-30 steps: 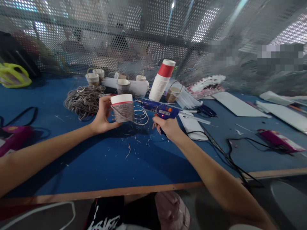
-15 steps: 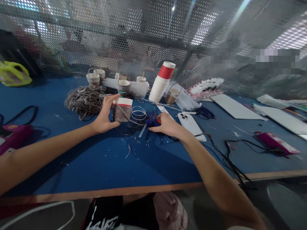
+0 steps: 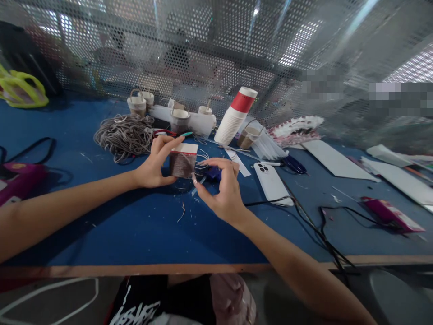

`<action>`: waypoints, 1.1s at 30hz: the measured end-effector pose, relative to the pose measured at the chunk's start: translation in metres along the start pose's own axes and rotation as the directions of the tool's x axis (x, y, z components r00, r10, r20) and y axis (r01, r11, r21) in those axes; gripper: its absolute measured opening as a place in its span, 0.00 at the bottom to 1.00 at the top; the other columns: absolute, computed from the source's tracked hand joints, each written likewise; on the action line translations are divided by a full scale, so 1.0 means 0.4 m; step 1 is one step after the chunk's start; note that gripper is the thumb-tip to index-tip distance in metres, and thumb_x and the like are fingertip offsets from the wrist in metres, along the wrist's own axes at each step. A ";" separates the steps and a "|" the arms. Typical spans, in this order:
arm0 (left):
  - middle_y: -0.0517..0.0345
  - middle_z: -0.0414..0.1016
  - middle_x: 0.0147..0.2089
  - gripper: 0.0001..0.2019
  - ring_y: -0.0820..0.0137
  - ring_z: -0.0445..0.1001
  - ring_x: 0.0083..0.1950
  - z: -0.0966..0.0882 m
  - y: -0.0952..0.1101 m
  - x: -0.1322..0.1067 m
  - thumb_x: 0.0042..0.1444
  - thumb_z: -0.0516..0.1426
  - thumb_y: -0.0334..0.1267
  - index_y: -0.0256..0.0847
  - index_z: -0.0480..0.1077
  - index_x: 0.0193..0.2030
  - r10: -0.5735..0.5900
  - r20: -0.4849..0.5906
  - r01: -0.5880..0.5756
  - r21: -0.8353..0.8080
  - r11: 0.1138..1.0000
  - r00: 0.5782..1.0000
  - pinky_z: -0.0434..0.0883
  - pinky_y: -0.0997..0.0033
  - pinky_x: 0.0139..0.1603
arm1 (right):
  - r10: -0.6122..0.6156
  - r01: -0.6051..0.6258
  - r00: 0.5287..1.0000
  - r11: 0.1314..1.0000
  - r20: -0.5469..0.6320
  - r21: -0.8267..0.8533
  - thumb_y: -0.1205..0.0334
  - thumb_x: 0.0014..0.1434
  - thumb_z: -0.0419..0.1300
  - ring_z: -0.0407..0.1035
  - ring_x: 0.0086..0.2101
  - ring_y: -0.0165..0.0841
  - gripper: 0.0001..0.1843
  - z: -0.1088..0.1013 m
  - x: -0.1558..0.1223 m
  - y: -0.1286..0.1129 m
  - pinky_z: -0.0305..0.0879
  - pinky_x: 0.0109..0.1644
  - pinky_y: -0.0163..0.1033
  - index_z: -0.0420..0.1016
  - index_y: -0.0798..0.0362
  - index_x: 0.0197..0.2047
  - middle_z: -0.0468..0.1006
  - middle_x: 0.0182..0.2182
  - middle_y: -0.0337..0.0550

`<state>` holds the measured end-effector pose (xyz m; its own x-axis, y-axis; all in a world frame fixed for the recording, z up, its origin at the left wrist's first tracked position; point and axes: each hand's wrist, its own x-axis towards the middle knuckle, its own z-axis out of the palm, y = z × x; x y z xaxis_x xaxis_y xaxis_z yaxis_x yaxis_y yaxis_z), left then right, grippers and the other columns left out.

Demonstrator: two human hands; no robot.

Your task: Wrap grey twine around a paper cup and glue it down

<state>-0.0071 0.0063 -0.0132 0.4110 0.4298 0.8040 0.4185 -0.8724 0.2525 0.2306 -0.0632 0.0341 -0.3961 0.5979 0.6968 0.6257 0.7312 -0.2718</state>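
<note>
A paper cup (image 3: 183, 163), wrapped in grey-brown cord below its white and red band, is held on its side just above the table. My left hand (image 3: 157, 164) grips it between thumb and fingers. Curved with fingers apart, my right hand (image 3: 223, 187) is at the cup's right end; its thumb tip is by the lower corner, and I cannot tell whether it touches. Partly hidden behind that hand lies a dark blue tool (image 3: 213, 173) with a translucent stick beside it. Loops of thin pale cord (image 3: 203, 153) lie behind the cup.
A tangled grey cord bundle (image 3: 123, 135) lies at left. Stacked paper cups (image 3: 233, 119) lean at the back, near a small cord-wrapped bucket (image 3: 248, 136). To the right are a white phone (image 3: 272, 183), black cables (image 3: 314, 225) and a purple glue gun (image 3: 389, 212). Another purple glue gun (image 3: 23, 178) sits left.
My right hand has let go of the dark blue tool and moved left to the cup's end. The left hand still holds the cup. The whole view has shifted slightly.
</note>
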 end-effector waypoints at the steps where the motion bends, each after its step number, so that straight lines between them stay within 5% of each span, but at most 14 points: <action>1: 0.47 0.61 0.57 0.48 0.52 0.63 0.58 0.000 0.008 0.001 0.48 0.64 0.45 0.49 0.47 0.74 0.022 0.024 -0.023 0.043 0.999 0.999 0.67 0.42 0.60 | -0.027 0.027 1.000 1.000 -0.014 0.001 0.60 0.62 0.59 0.72 0.50 0.44 0.17 0.004 0.000 0.001 0.66 0.57 0.56 0.59 0.46 0.52 0.76 0.47 0.49; 8: 0.45 0.60 0.57 0.48 0.52 0.62 0.57 0.002 0.049 0.003 0.50 0.59 0.38 0.48 0.40 0.75 0.076 0.103 -0.099 0.245 0.964 0.992 0.63 0.47 0.56 | 0.000 0.005 1.000 0.990 -0.030 0.138 0.68 0.61 0.57 0.72 0.45 0.40 0.22 0.043 -0.018 0.014 0.72 0.50 0.51 0.57 0.47 0.56 0.75 0.43 0.47; 14: 0.46 0.60 0.57 0.51 0.51 0.61 0.56 0.006 0.049 0.003 0.48 0.60 0.38 0.50 0.38 0.75 0.056 0.093 -0.079 0.270 0.960 0.994 0.60 0.49 0.55 | 0.138 -0.136 0.990 0.954 0.011 0.268 0.62 0.56 0.63 0.72 0.43 0.38 0.28 0.055 -0.028 0.004 0.72 0.47 0.50 0.54 0.47 0.55 0.74 0.42 0.46; 22: 0.46 0.62 0.57 0.48 0.50 0.61 0.57 0.007 0.047 0.001 0.49 0.60 0.39 0.50 0.41 0.75 0.044 0.103 -0.067 0.231 0.971 0.994 0.59 0.47 0.56 | 0.110 -0.104 0.994 0.977 -0.023 0.185 0.65 0.58 0.59 0.69 0.36 0.36 0.22 0.064 -0.018 0.016 0.70 0.42 0.47 0.55 0.48 0.53 0.69 0.35 0.40; 28: 0.44 0.64 0.63 0.48 0.48 0.61 0.60 0.000 0.020 -0.002 0.49 0.59 0.45 0.46 0.43 0.76 0.073 0.127 -0.061 -0.095 0.994 0.989 0.59 0.40 0.61 | 0.020 0.004 0.997 0.957 -0.081 0.289 0.69 0.60 0.57 0.66 0.31 0.30 0.20 0.025 0.000 0.030 0.69 0.39 0.43 0.57 0.45 0.52 0.64 0.31 0.33; 33: 0.43 0.61 0.70 0.45 0.48 0.62 0.66 -0.011 0.010 0.001 0.54 0.59 0.47 0.46 0.44 0.76 -0.020 0.150 0.083 -0.428 0.900 0.989 0.60 0.41 0.66 | 0.123 -0.118 0.992 0.826 0.029 0.551 0.70 0.62 0.55 0.59 0.23 0.23 0.18 0.019 0.003 0.038 0.63 0.24 0.33 0.58 0.43 0.52 0.61 0.33 0.33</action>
<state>-0.0088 0.0018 -0.0094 0.5190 0.4772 0.7092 0.0642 -0.8491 0.5243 0.2344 -0.0489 0.0258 -0.3352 0.6924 0.6389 0.1931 0.7142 -0.6728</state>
